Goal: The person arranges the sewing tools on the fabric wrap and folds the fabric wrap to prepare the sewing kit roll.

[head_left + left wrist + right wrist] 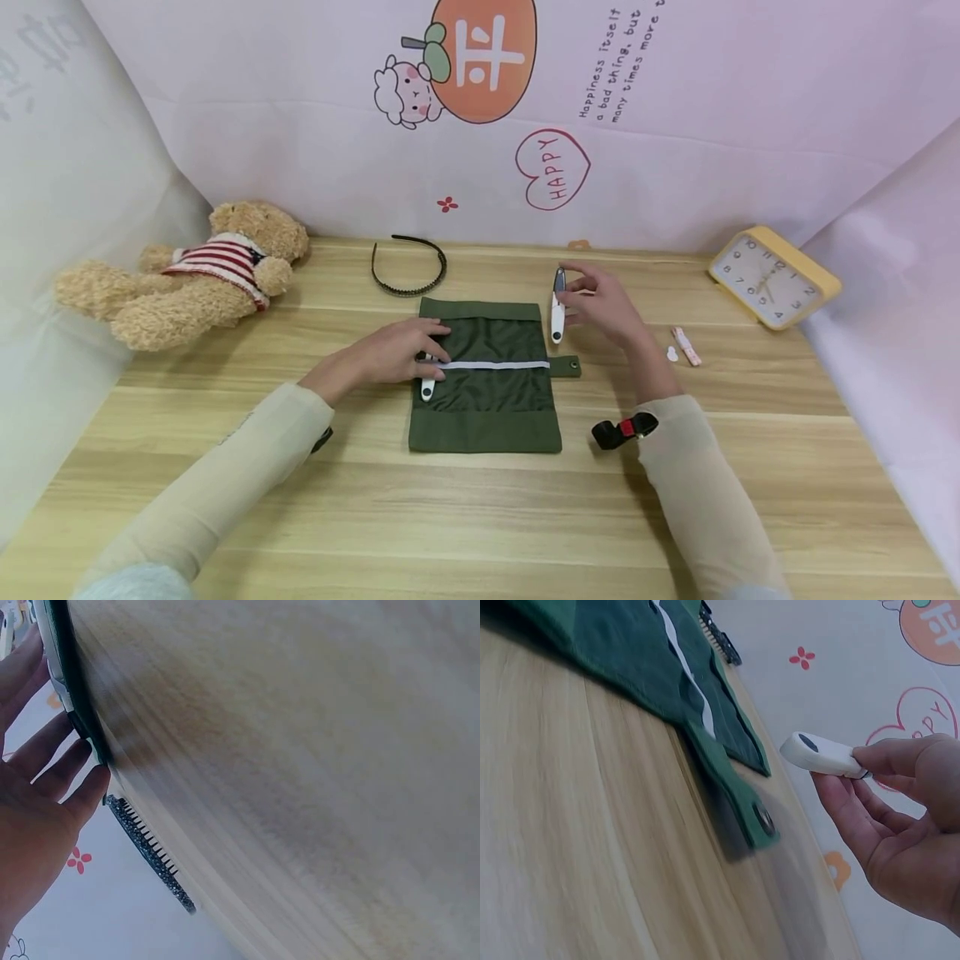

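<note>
A dark green fabric pouch (491, 429) lies unfolded on the table, with a white elastic band (495, 365) across its middle and a snap tab on its right side. My left hand (390, 350) rests at the pouch's left edge, fingers extended over a white-handled tool (427, 389) that lies by the band's left end and is partly hidden. To the right of the pouch, my right hand (603, 307) pinches a second white tool (821, 754) between thumb and fingers. This tool has a grey upper part and a dark round spot on its end.
Behind the pouch lies a black toothed headband (408, 292). A teddy bear (202, 283) lies at the back left, and a yellow clock (772, 275) stands at the back right. A small pink-and-white item (686, 347) lies beyond the right forearm.
</note>
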The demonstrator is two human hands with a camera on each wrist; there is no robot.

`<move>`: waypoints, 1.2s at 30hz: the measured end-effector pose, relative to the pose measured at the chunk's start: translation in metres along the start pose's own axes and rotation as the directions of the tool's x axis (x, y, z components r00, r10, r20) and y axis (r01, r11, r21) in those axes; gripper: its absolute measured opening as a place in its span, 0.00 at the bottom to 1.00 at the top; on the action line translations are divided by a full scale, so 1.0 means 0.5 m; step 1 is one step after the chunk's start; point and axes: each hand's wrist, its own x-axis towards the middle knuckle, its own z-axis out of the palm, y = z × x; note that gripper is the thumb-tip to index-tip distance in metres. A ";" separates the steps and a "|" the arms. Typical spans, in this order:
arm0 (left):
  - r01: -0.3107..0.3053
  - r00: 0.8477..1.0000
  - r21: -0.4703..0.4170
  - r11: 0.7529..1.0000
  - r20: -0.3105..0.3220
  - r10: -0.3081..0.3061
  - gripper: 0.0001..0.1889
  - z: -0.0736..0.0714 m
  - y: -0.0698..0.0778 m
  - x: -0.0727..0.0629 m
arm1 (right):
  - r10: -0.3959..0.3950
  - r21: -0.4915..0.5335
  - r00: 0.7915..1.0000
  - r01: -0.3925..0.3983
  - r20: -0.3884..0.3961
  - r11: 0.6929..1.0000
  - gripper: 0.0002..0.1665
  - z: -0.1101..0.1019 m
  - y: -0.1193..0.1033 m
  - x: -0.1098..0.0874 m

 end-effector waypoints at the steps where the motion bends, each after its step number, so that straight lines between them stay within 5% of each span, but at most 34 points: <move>1: -0.003 1.000 0.006 1.000 -0.001 0.003 0.16 -0.001 0.001 0.000 | -0.004 0.004 1.000 0.004 0.004 1.000 0.37 0.004 -0.002 0.002; 27: -0.032 0.999 0.037 0.999 0.006 0.032 0.18 0.013 0.029 0.048 | -0.020 0.060 0.999 0.017 0.049 0.998 0.34 0.131 -0.042 0.056; 36: -0.007 1.000 0.062 0.998 0.003 0.007 0.14 0.021 0.037 0.059 | 0.034 0.006 0.988 -0.036 0.152 0.999 0.32 0.164 -0.030 0.065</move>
